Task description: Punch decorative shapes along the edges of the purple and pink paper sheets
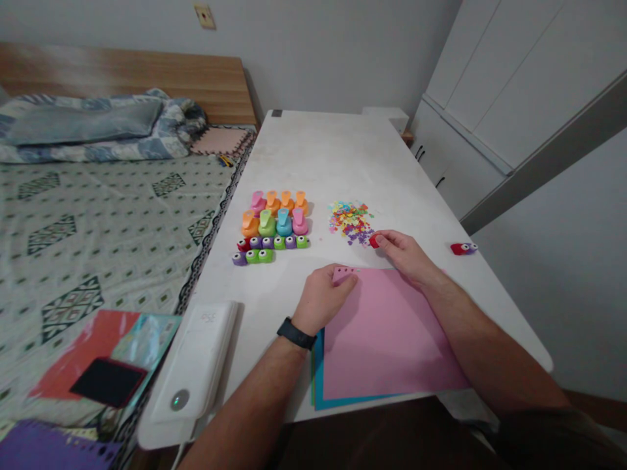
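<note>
My left hand (327, 295) grips the top left corner of a pink sheet of paper (392, 339), thumb on top. A short row of small punched holes runs along the sheet's top edge beside that thumb. Blue and green sheets (319, 385) show beneath the pink one. Between the thumb and fingers of my right hand (399, 250) is a small red craft punch (375, 241), held just above the paper's top edge. Right next to it lies a pile of colourful paper cutouts (350, 220), purple ones nearest the punch.
Larger craft punches (267, 223) and smaller ones (259, 256) stand in rows on the left of the white table (337, 150). A red and a purple punch (463, 249) lie near the right edge. A white device (196, 365) with a cable occupies the front left corner. A phone (108, 382) rests on the bed.
</note>
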The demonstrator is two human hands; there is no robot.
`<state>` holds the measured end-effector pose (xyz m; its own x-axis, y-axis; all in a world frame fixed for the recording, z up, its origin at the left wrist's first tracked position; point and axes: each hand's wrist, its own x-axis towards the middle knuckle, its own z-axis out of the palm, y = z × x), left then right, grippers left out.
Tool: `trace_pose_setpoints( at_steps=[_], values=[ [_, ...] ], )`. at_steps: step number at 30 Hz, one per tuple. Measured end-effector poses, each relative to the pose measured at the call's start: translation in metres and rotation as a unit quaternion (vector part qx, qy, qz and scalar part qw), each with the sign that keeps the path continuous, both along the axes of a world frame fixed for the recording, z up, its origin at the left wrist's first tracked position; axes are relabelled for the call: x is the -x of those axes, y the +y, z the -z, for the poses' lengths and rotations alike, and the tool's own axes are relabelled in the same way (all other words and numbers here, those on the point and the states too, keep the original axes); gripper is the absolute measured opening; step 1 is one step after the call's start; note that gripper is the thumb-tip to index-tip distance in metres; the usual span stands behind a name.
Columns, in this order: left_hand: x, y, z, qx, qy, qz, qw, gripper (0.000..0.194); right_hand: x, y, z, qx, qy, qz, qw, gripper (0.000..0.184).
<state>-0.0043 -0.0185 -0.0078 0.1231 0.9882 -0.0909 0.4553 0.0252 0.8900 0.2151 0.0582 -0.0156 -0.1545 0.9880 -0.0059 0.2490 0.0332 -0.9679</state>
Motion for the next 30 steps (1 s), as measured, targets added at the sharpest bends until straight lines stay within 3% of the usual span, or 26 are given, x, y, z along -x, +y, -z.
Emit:
trace_pose_setpoints(
  at_steps=[10,30],
  values=[
    [0.000,0.000,0.000,-0.010,-0.004,0.002,1.000,0.026,-0.001,0.004,-0.001,0.011,0.040,0.034,0.999,0.042],
    [0.000,0.001,0.000,-0.019,0.033,-0.002,0.999,0.023,0.009,-0.004,0.001,-0.008,0.035,-0.014,0.999,0.041]
  ],
)
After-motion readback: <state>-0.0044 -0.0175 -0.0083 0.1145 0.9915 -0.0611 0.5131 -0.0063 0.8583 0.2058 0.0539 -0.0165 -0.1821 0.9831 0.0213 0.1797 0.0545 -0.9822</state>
